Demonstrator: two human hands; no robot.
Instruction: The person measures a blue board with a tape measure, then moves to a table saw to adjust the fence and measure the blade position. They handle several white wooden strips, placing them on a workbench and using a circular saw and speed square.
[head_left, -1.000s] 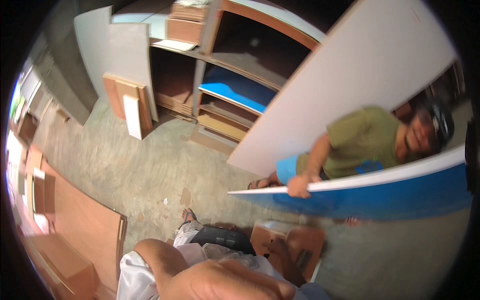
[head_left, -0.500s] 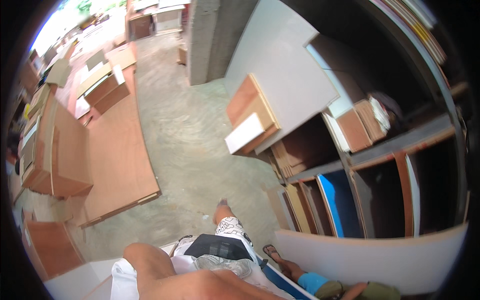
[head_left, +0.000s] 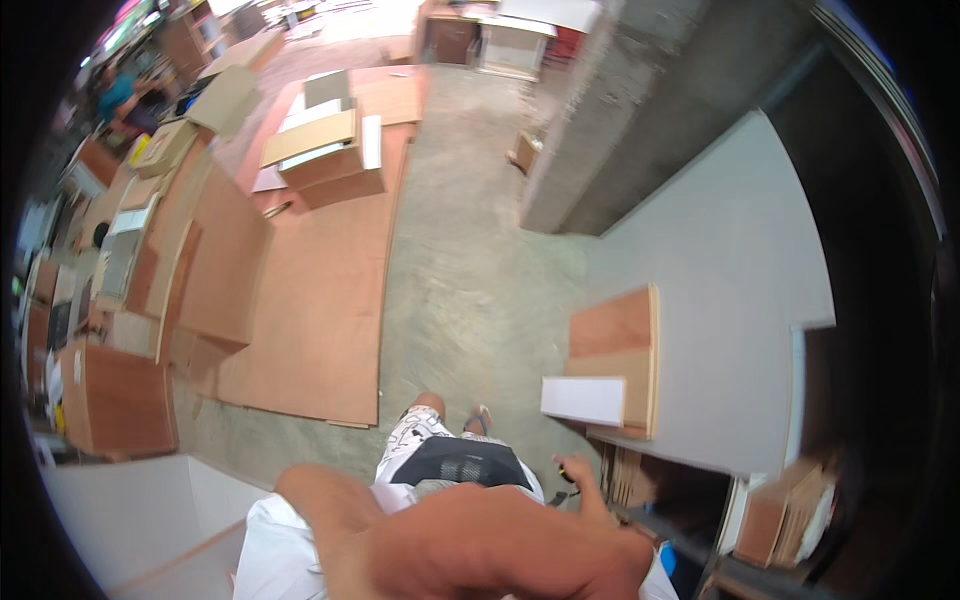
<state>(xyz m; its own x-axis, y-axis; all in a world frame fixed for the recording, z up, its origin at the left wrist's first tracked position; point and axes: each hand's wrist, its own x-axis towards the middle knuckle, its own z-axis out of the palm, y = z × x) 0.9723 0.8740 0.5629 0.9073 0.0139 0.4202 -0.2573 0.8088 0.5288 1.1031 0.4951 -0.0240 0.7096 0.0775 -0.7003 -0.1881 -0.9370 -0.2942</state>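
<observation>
My right hand [head_left: 572, 468] reaches out low on the right. It is closed around a small black-and-yellow tool [head_left: 566, 473] that looks like a tape measure. Beneath it hangs something dark like a strap. My left arm [head_left: 325, 515] is bent across the lower edge, with a white sleeve near the shoulder. Its hand cannot be made out. Close to my right hand stand stacked wood panels [head_left: 612, 325], with a small white board [head_left: 583, 400] in front of them.
Large plywood sheets [head_left: 330, 320] cover the floor at left, bearing a box-like wooden piece [head_left: 330, 180]. A tall wooden cabinet [head_left: 225, 250] stands beside it. A concrete pillar [head_left: 610, 110] and big grey panel [head_left: 720, 300] rise at right. Far left, a person [head_left: 120, 100] sits.
The view has swung, so the room sits farther right and lower. My right hand has come into sight with the small tool. A nearby person in blue shorts has left the picture.
</observation>
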